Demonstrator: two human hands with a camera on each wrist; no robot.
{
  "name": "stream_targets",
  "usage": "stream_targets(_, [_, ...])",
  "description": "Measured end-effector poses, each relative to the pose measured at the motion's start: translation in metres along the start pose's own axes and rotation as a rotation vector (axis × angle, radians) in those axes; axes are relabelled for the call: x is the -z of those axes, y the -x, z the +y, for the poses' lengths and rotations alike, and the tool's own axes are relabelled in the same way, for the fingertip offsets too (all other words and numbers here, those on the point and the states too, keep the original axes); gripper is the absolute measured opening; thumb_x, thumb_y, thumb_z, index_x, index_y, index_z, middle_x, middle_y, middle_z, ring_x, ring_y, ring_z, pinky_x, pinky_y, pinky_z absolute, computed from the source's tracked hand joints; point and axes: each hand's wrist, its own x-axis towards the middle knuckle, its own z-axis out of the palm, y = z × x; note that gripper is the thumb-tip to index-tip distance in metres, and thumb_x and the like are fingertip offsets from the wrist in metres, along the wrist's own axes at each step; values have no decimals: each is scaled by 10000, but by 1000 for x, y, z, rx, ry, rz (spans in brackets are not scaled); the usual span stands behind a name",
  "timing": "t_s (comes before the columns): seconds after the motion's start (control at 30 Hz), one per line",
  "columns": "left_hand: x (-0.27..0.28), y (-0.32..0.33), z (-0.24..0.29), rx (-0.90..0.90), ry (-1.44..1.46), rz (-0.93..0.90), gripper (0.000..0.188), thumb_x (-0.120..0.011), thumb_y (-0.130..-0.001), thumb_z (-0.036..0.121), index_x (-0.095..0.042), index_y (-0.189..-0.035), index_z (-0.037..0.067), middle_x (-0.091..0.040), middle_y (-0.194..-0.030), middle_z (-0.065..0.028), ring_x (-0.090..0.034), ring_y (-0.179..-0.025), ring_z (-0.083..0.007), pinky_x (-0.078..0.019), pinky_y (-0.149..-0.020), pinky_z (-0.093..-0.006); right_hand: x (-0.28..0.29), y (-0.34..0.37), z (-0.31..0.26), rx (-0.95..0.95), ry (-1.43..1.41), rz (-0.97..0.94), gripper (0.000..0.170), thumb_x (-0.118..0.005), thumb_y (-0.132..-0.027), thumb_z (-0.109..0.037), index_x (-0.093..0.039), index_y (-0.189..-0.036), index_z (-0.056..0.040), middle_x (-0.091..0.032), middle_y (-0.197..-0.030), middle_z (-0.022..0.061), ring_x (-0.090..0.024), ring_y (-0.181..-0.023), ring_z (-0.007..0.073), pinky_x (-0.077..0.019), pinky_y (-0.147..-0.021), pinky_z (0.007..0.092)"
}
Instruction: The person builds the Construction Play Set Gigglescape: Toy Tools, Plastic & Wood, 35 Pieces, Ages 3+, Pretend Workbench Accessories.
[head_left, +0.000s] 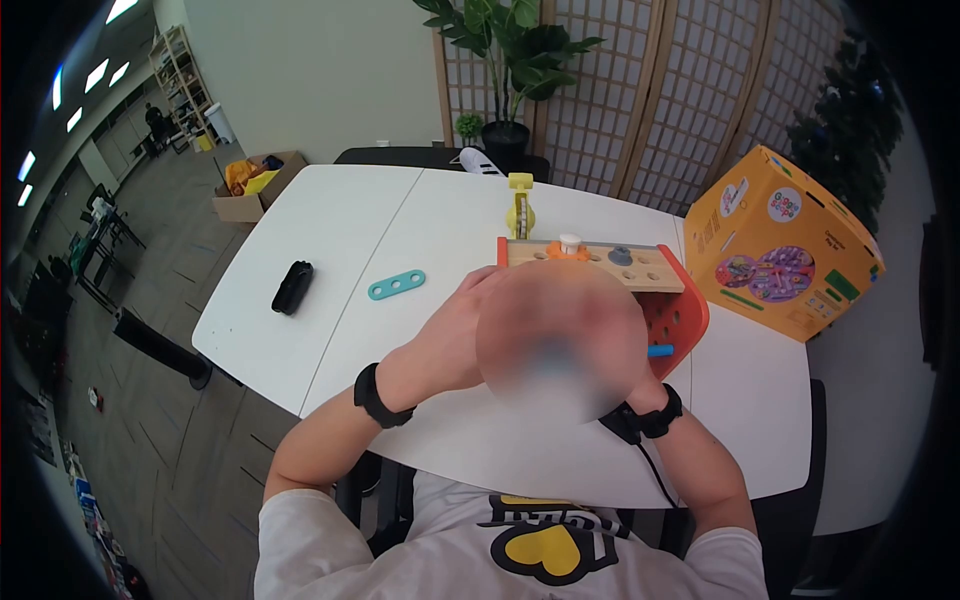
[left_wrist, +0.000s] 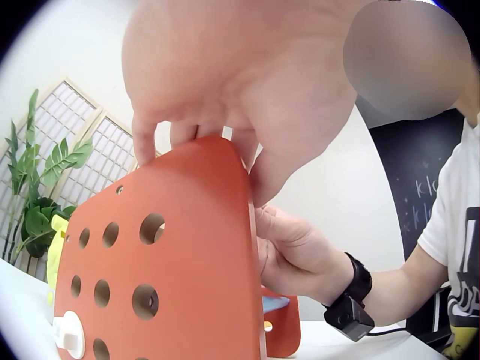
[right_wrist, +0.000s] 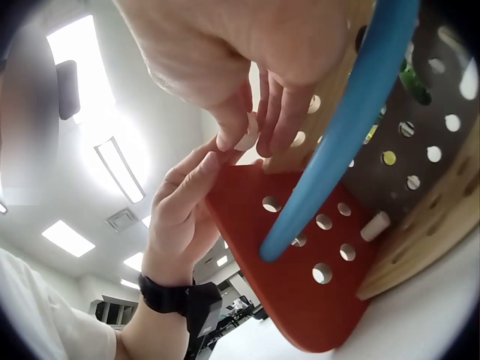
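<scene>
A toy workbench has a red side panel (left_wrist: 184,217) pierced with round holes and a wooden top board (head_left: 640,272). In the left wrist view my left hand (left_wrist: 240,75) grips the panel's upper corner, fingertips over the top edge and thumb down the near edge. My right hand (right_wrist: 247,56) pinches a small white piece (right_wrist: 246,135) between thumb and fingers, close to that corner. A blue rod (right_wrist: 337,142) runs across the frame from the other red panel (right_wrist: 292,300). In the head view a blur hides most of the right hand (head_left: 648,385).
On the board sit an orange piece with a white top (head_left: 569,247) and a grey knob (head_left: 620,256). A yellow toy (head_left: 520,207) stands behind. A teal strip (head_left: 397,285) and a black case (head_left: 292,288) lie leftward; an orange box (head_left: 785,240) stands at right.
</scene>
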Motion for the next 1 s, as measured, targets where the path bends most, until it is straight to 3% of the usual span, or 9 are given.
stream_targets(0.17, [2, 0, 3, -2, -48, -10, 390, -736, -881, 157, -692, -1258, 68, -553, -1467, -165, -509, -1374, -350, -390, -1124, -496, 5, -1, 4, 62, 163, 17, 223, -722, -877, 70, -646, -1081, 22, -702, -1075, 83, -723, -1004, 179, -611, -892, 309])
stream_targets(0.23, [10, 0, 0, -6, -114, -2, 372, -729, -898, 170, -689, -1250, 56, -574, -1440, -173, -549, -1331, -351, -431, -1096, -464, 3, -3, -2, 211, 480, -11, 206, -733, -874, 37, -648, -1061, 22, -702, -1028, 100, -737, -947, 207, -609, -830, 309])
stream_targets(0.27, [12, -1, -5, 76, -49, 82, 340, -713, -918, 177, -694, -1231, 46, -609, -1390, -169, -585, -1284, -333, -458, -1061, -434, 3, -4, -4, 286, 639, -25, 199, -738, -872, 20, -649, -1050, 22, -702, -1004, 108, -744, -919, 220, -607, -799, 309])
stream_targets(0.33, [16, 0, -20, 237, 83, 244, 288, -683, -958, 191, -703, -1193, 26, -677, -1289, -162, -655, -1190, -299, -512, -993, -375, 2, -5, 1, 241, 736, -97, 187, -729, -879, -6, -643, -1043, 22, -691, -978, 143, -731, -869, 278, -589, -752, 341])
stream_targets(0.43, [28, 2, -37, 672, 364, 262, 251, -632, -1008, 194, -711, -1131, -11, -742, -1115, -136, -707, -1054, -230, -548, -901, -319, 4, -11, 6, 119, 880, -201, 143, -690, -883, -7, -629, -1004, 38, -672, -912, 210, -678, -805, 387, -543, -719, 428])
stream_targets(0.53, [7, 17, -74, 800, 353, 74, 253, -596, -1026, 163, -710, -1127, -39, -756, -1041, -114, -709, -1010, -191, -548, -899, -323, 3, -24, 8, 2, 926, -243, 146, -678, -881, 3, -625, -1006, 56, -673, -895, 222, -677, -816, 385, -537, -738, 430])
stream_targets(0.6, [-12, 27, -86, 772, 356, -27, 251, -613, -1006, 161, -721, -1134, -26, -764, -1014, -144, -732, -959, -225, -564, -864, -332, 0, -29, 14, -59, 918, -240, 171, -678, -885, 10, -629, -1037, 70, -689, -939, 218, -702, -827, 334, -545, -745, 392])
stream_targets(0.77, [-40, 32, -97, 761, 380, -164, 221, -683, -931, 92, -741, -1116, -14, -767, -998, -173, -745, -924, -245, -581, -835, -329, -1, -45, 28, -192, 1003, -311, 205, -676, -893, -44, -631, -1056, 72, -684, -956, 234, -683, -916, 356, -536, -802, 411])
stream_targets(1.0, [-56, 38, -110, 710, 370, -100, 197, -719, -885, 68, -748, -1058, -22, -771, -939, -160, -745, -860, -242, -586, -798, -332, 3, -56, 72, -219, 1067, -318, 159, -651, -880, -35, -630, -1017, 43, -670, -942, 212, -663, -910, 353, -526, -813, 410])
